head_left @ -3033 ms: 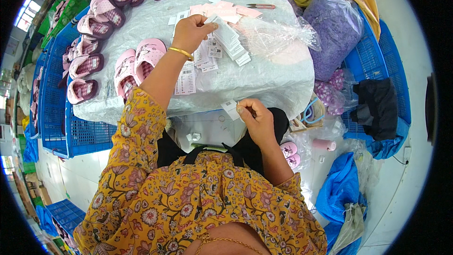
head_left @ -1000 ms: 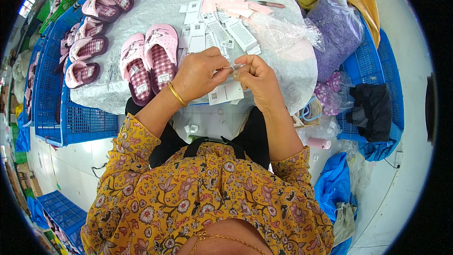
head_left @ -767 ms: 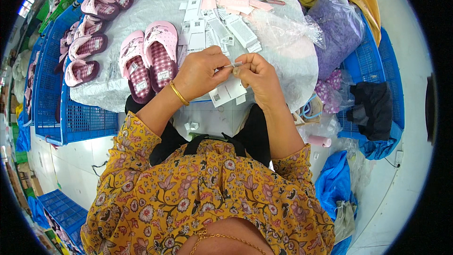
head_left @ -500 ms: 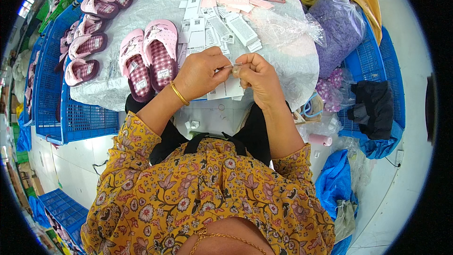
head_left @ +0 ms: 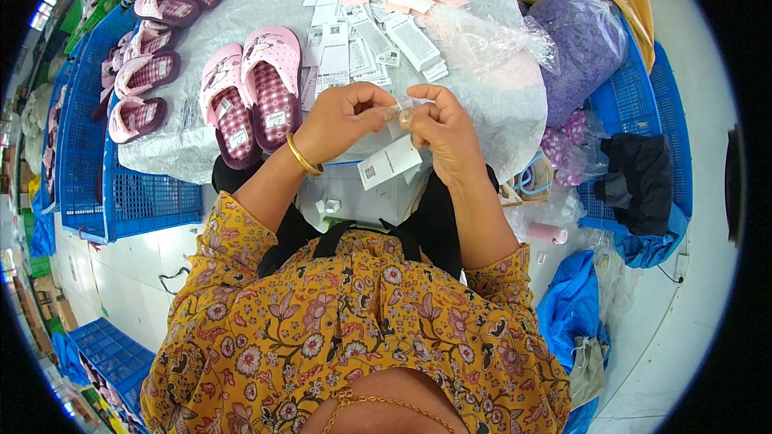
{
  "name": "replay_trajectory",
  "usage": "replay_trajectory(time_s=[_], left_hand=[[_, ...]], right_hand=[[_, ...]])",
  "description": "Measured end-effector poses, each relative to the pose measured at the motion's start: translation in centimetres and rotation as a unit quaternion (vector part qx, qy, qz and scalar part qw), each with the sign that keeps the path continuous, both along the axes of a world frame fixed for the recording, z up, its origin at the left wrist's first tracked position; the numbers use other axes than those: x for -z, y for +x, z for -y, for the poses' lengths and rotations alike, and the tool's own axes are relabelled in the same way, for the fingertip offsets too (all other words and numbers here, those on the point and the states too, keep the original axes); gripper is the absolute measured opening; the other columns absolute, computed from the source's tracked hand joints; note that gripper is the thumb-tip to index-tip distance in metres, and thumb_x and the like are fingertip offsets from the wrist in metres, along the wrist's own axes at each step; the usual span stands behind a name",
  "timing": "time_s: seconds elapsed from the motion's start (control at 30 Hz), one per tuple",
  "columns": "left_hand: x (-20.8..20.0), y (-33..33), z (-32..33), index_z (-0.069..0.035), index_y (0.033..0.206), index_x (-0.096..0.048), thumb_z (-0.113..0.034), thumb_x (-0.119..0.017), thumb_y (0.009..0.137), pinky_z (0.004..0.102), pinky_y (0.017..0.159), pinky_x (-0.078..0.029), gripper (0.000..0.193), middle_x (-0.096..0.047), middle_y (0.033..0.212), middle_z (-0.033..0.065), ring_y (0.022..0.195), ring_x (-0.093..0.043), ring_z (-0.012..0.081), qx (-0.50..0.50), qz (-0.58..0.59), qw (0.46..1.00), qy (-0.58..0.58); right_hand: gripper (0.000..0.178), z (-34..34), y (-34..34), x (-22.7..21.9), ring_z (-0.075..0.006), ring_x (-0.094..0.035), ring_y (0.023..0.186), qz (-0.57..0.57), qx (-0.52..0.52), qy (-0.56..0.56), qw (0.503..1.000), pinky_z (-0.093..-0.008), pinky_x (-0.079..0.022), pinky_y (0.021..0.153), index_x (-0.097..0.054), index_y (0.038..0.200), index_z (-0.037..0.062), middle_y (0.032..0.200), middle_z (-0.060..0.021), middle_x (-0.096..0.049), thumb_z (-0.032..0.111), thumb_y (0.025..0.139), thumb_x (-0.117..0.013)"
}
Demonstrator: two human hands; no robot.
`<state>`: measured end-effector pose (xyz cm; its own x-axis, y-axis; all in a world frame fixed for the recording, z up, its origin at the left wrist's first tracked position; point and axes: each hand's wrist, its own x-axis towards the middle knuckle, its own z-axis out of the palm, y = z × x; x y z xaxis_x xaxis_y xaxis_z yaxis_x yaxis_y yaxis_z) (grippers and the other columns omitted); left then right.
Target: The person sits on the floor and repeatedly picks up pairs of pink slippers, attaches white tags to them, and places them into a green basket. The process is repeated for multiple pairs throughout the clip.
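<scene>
Bright, even daylight; strong fisheye warp.
Light seems to come from windows (head_left: 48, 2) at upper left, w/ soft shadows only. Mild glare on the clear plastic bag (head_left: 490, 40) & white floor (head_left: 708, 289). Centre sharp; edges bend, smear & fall to a black vignette round the frame.

Both forearms rise from the lower frame; the left hand (head_left: 342, 119) and right hand (head_left: 445, 130) meet at centre, fingertips pinched together.
</scene>
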<state>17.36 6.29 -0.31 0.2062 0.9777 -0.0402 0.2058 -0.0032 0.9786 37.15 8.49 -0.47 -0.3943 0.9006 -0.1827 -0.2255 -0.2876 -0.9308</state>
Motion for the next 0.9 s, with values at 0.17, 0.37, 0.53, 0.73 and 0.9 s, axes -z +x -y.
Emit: replay_trajectory(time_s=[0.17, 0.37, 0.53, 0.73, 0.9], left_hand=[[-0.1, 0.4, 0.4, 0.002, 0.102, -0.068, -0.01, -0.067, 0.091, 0.021, 0.068, -0.048, 0.016, -0.066, 0.087, 0.0008, 0.075, -0.058, 0.0061, -0.037, 0.036, 0.999, -0.015], [0.2, 0.6, 0.5, 0.001, 0.102, -0.069, -0.008, -0.067, 0.09, 0.0213, 0.067, -0.049, 0.015, -0.066, 0.087, 0.0009, 0.074, -0.057, 0.0056, -0.059, 0.073, 0.996, -0.006], [1.0, 0.6, 0.6, 0.0, 0.103, -0.069, -0.008, -0.067, 0.09, 0.0219, 0.069, -0.049, 0.015, -0.066, 0.089, 0.0007, 0.076, -0.058, 0.0056, -0.06, 0.046, 0.997, 0.026], [0.2, 0.9, 0.9, 0.0, 0.108, -0.067, -0.007, -0.065, 0.091, 0.0207, 0.068, -0.048, 0.018, -0.065, 0.09, 0.0005, 0.077, -0.058, 0.0051, -0.03, -0.026, 0.996, 0.074], [-0.5, 0.0, 0.4, -0.004, 0.103, -0.064, -0.014, -0.063, 0.094, 0.0194, 0.061, -0.043, 0.013, -0.061, 0.085, -0.002, 0.071, -0.053, 0.0043, 0.035, 0.116, 0.988, -0.1]], right_hand=[[0.043, 0.3, 0.0, -0.5, -0.0073, -0.049, 0.062, 0.024, 0.0, 0.02, 1.0, -0.0226, -0.039, 0.057, -0.052, 0.12, -0.0051, 0.074, -0.002, -0.058, 0.002, 0.08, -0.067], [0.042, 0.3, 0.0, -0.4, -0.0066, -0.049, 0.063, 0.063, -0.001, 0.032, 0.998, -0.0216, -0.039, 0.057, -0.053, 0.119, -0.0058, 0.076, -0.0023, -0.06, 0.002, 0.08, -0.066], [0.04, 0.2, 0.0, 0.0, -0.0062, -0.049, 0.062, 0.063, -0.005, 0.035, 0.997, -0.0213, -0.039, 0.056, -0.055, 0.118, -0.0054, 0.077, -0.0022, -0.06, 0.002, 0.08, -0.066], [0.028, 0.1, 0.2, 0.5, -0.0056, -0.048, 0.061, 0.04, -0.018, 0.014, 0.999, -0.0215, -0.038, 0.055, -0.058, 0.106, -0.0021, 0.076, -0.0015, -0.06, 0.002, 0.08, -0.067], [0.021, 0.4, 0.4, 0.6, -0.0056, -0.049, 0.06, 0.038, -0.043, 0.002, 0.998, -0.0214, -0.039, 0.054, -0.058, 0.098, 0.0007, 0.075, -0.0008, -0.06, 0.002, 0.08, -0.069]])
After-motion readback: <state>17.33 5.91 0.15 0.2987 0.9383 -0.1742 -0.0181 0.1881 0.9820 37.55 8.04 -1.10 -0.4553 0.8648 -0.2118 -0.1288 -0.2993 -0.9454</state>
